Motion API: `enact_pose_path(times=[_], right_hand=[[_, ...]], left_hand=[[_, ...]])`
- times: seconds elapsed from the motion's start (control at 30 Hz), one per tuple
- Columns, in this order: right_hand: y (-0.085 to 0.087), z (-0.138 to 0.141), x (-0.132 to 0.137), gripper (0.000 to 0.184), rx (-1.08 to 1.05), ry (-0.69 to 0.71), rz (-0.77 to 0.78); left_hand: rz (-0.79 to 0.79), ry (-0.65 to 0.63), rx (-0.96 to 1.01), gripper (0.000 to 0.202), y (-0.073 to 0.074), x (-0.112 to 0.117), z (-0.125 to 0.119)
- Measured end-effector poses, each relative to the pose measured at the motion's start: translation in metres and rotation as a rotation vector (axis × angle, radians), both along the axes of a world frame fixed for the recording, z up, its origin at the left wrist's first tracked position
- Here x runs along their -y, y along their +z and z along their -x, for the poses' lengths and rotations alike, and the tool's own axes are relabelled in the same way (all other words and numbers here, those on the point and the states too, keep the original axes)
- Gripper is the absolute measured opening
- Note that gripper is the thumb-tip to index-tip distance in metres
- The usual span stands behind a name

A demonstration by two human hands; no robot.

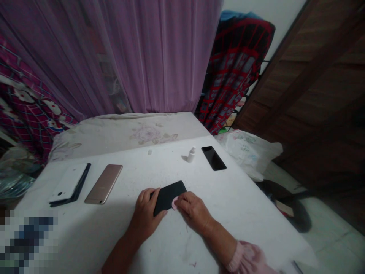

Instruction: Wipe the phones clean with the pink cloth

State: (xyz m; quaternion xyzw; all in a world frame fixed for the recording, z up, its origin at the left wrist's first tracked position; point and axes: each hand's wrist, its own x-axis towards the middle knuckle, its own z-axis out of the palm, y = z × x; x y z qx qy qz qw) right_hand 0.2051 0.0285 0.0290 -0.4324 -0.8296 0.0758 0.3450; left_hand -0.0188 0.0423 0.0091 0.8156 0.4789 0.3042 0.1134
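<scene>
At the centre of the white tabletop [239, 217], the left hand [146, 215] clamps its fingers on a black smartphone [168, 198], while the right hand [194, 211] pinches a pink pad [174, 203] against the phone's edge, fingers together. A small white bottle [191, 155] stands at 12 o'clock, a dark phone [213, 158] lies at 1 o'clock, and a gold phone [103, 183] and white phone [68, 182] lie at 10 o'clock
</scene>
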Motion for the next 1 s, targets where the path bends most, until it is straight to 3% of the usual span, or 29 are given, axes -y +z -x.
enact_pose_path(times=[0.17, 0.3, 0.63, 0.73, 0.9, 1.0], right_hand=[[-0.004, -0.029, 0.003, 0.02, -0.163, -0.146, 0.044], [-0.006, -0.027, 0.001, 0.022, -0.137, -0.153, 0.089], [-0.007, -0.006, -0.06, 0.018, -0.027, -0.273, 0.174], [-0.012, -0.009, -0.051, 0.02, -0.054, -0.267, 0.131], [-0.024, -0.021, -0.014, 0.022, -0.131, -0.274, 0.08], [-0.023, -0.021, -0.011, 0.023, -0.132, -0.279, 0.084]], left_hand=[[-0.013, 0.004, -0.012, 0.061, -0.001, 0.001, 0.0], [-0.016, -0.001, -0.021, 0.064, -0.004, 0.0, 0.001], [-0.013, 0.025, -0.075, 0.059, -0.005, -0.002, 0.001], [-0.011, 0.049, -0.085, 0.058, -0.002, -0.001, 0.0], [0.009, 0.059, -0.105, 0.058, 0.001, -0.002, -0.001], [0.017, 0.041, -0.106, 0.06, -0.001, -0.003, 0.0]])
